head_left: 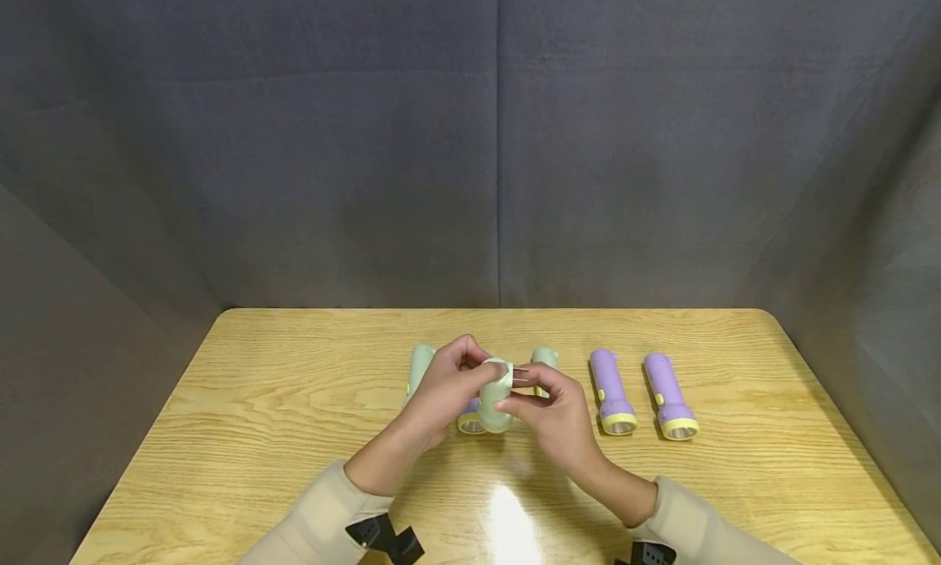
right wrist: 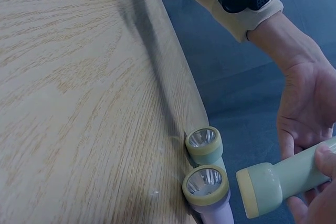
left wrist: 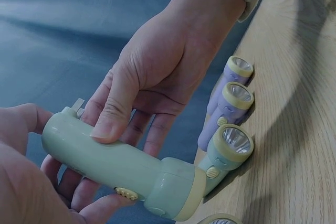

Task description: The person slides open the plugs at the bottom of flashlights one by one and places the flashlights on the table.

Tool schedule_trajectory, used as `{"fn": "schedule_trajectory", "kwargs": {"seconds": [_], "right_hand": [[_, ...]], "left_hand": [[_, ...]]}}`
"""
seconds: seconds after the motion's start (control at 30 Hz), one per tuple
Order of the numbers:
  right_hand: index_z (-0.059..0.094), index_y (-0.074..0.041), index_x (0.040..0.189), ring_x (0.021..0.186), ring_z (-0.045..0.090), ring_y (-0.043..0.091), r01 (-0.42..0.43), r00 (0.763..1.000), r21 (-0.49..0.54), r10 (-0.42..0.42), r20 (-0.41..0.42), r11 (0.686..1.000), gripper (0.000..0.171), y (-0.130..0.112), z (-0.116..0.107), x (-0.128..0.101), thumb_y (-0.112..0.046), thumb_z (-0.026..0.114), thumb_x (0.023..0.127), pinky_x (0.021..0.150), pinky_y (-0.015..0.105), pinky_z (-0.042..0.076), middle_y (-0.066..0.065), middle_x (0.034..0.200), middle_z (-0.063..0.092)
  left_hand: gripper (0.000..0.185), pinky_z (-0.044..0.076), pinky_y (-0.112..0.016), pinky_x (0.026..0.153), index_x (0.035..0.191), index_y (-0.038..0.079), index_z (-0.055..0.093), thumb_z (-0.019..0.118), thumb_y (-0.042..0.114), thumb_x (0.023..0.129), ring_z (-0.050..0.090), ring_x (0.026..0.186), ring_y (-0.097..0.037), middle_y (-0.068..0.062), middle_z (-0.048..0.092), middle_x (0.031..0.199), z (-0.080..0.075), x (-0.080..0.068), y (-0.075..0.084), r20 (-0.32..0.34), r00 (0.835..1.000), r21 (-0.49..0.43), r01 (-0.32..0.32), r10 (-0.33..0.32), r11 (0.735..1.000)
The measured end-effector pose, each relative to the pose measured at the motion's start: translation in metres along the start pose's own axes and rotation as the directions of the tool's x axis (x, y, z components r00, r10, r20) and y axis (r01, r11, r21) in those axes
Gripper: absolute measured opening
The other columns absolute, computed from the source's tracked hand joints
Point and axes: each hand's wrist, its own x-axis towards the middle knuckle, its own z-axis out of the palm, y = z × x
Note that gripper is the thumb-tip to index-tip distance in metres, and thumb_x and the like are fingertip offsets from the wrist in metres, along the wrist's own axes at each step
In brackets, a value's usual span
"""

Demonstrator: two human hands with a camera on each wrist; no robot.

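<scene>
Both hands grasp one green flashlight (head_left: 495, 395) raised above the wooden table (head_left: 294, 402), over the row of flashlights lying there: the left hand (head_left: 446, 388) cups its body with curled fingers, while the right hand (head_left: 553, 410) pinches its tail end, thumb on top. No legible brand or writing shows on it. Two purple flashlights (head_left: 639, 398) lie just right of the hands, forearms converging from the table's near edge.

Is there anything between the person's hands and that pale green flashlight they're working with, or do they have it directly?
Nothing visible stands between them. The left hand and the right hand both grip the green flashlight directly, holding it above the wooden table. The other flashlights lie on the table beneath and beside it, including two purple ones off to the right.
</scene>
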Motion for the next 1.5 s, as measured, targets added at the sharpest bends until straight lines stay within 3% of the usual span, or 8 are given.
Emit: {"fn": "schedule_trajectory", "kwargs": {"seconds": [0.33, 0.73, 1.23, 1.5], "right_hand": [[0.072, 0.006, 0.100, 0.098, 0.069, 0.016, -0.015, 1.000, -0.008, 0.015, 0.001, 1.000, 0.027, -0.001, -0.001, 0.001, 0.012, 0.082, 0.076, 0.084, 0.038, 0.060, 0.017, 0.107, 0.071], [0.068, 0.014, 0.100, 0.098, 0.067, 0.011, -0.042, 0.999, 0.000, 0.042, 0.000, 0.999, 0.026, -0.005, -0.001, 0.003, 0.013, 0.081, 0.077, 0.085, 0.035, 0.060, 0.000, 0.105, 0.070], [0.070, 0.012, 0.100, 0.099, 0.068, 0.012, -0.029, 0.999, 0.003, 0.029, -0.017, 1.000, 0.024, -0.006, -0.002, 0.005, 0.011, 0.080, 0.078, 0.085, 0.036, 0.060, 0.005, 0.106, 0.071], [0.074, 0.003, 0.099, 0.100, 0.068, 0.014, -0.034, 0.999, -0.007, 0.034, -0.040, 0.999, 0.024, -0.006, -0.004, 0.006, 0.010, 0.082, 0.078, 0.083, 0.033, 0.061, 0.011, 0.107, 0.071]], "left_hand": [[0.019, 0.048, -0.032, 0.071, 0.086, 0.006, 0.055, 0.070, 0.016, 0.093, 0.056, 0.079, -0.017, -0.005, 0.059, 0.086, 0.000, 0.001, -0.001, -0.001, 1.000, -0.001, -0.007, 0.007, 1.000], [0.017, 0.047, -0.029, 0.071, 0.091, 0.005, 0.058, 0.070, 0.016, 0.095, 0.056, 0.080, -0.017, -0.005, 0.061, 0.089, -0.004, 0.001, 0.003, 0.019, 1.000, 0.047, -0.023, 0.022, 0.999], [0.018, 0.057, -0.034, 0.084, 0.103, 0.003, 0.059, 0.067, 0.018, 0.100, 0.057, 0.085, -0.016, -0.004, 0.063, 0.097, -0.010, 0.002, 0.005, 0.094, 0.995, 0.029, -0.048, 0.045, 0.998], [0.022, 0.055, -0.035, 0.091, 0.114, 0.000, 0.060, 0.066, 0.016, 0.101, 0.056, 0.093, -0.019, -0.008, 0.062, 0.106, -0.016, 0.002, 0.002, 0.153, 0.983, 0.037, -0.104, 0.097, 0.994]]}}
